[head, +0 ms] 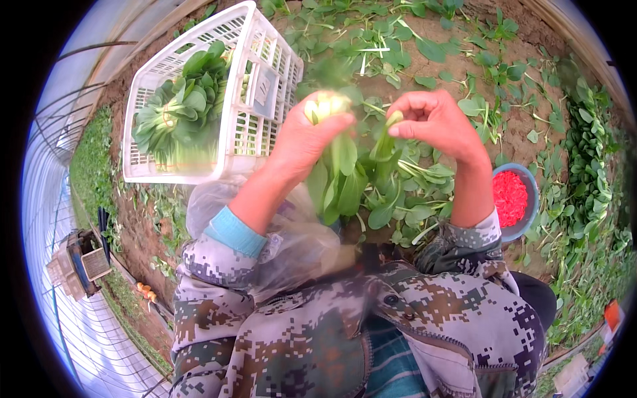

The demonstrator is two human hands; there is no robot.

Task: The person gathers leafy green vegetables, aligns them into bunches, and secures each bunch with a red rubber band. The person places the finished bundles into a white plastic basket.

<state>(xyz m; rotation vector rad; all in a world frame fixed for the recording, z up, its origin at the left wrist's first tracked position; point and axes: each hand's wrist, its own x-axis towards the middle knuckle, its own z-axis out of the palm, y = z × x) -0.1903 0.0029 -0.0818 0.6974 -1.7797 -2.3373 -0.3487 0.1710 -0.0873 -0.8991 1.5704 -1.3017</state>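
My left hand (311, 132) grips a bunch of leafy greens (343, 184) by the pale stem ends, which point up while the leaves hang down. Between the thumb and fingers of my right hand (433, 122), a single green stalk or leaf (388, 137) is pinched, apart from the bunch. To the left stands a white plastic crate (231, 124), tilted in the view, with bundled greens (186, 109) inside; a red band circles one bundle. A blue-grey bowl (534, 199) of small red pieces (510, 199), too small to identify, sits right of my right forearm.
Loose leaves (383, 54) litter the soil (428, 64) ahead. A clear plastic bag (303, 244) lies by my left forearm. Growing greens (589, 164) line the right side. At far left are a boxy object (74, 263) and the greenhouse's plastic wall (37, 184). An orange object (612, 314) lies lower right.
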